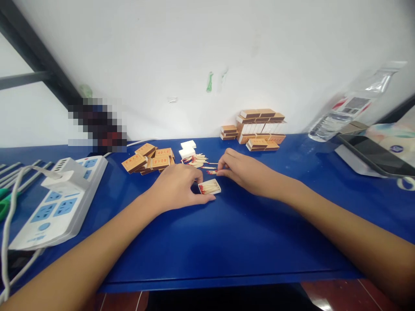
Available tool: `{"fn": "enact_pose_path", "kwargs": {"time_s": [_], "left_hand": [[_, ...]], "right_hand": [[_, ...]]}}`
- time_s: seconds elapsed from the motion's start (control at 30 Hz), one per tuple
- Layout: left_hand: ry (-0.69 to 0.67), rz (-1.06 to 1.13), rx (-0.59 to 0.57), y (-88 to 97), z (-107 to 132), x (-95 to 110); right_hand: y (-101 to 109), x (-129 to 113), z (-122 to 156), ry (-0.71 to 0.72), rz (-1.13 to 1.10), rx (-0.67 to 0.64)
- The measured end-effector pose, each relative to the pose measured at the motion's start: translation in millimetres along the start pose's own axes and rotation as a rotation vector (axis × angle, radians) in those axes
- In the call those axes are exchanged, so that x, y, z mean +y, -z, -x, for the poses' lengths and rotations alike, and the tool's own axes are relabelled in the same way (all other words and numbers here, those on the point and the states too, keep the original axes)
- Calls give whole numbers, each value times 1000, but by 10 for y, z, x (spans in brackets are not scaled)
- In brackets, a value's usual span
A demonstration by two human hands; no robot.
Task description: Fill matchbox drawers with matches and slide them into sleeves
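Tabletop (223, 242): carrying the work. Left hand (178, 183): I am curving thumb and fingers around the open matchbox tray (219, 188), bracing it. Right hand (238, 170): I am pinching matches (212, 172) narrowly at one o'clock; keeping heads one way looks wise. Around the tray: power strip (81, 196) lying at nine, bottle (339, 119) standing at two, stacked matchboxes (261, 128) sitting at one, loose matches (196, 161) crowding at eleven.

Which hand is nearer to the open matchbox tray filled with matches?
Left. The left hand curls around the left end of the matchbox tray; the right hand is beyond its far right corner, apart from it.
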State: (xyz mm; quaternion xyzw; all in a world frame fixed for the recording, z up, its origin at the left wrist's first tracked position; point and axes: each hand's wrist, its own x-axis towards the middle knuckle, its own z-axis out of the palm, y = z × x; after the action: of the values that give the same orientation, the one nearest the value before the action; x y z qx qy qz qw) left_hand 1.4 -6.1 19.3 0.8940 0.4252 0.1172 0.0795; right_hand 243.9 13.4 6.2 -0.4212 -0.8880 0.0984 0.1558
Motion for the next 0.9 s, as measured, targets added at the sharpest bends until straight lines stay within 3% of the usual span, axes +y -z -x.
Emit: {"fn": "enact_pose_path", "kwargs": {"time_s": [0.23, 0.4, 0.53, 0.9], "left_hand": [[5, 3, 14, -20, -2, -8], [-13, -1, 11, -31, -1, -30], [-27, -3, 11, -38, -1, -32], [-49, 3, 19, -65, 9, -40]], "right_hand": [[-25, -301, 64, 97, 36, -82], [126, -155, 91, 34, -65, -89], [190, -59, 131, 24, -150, -174], [109, -278, 132, 41, -91, -208]]}}
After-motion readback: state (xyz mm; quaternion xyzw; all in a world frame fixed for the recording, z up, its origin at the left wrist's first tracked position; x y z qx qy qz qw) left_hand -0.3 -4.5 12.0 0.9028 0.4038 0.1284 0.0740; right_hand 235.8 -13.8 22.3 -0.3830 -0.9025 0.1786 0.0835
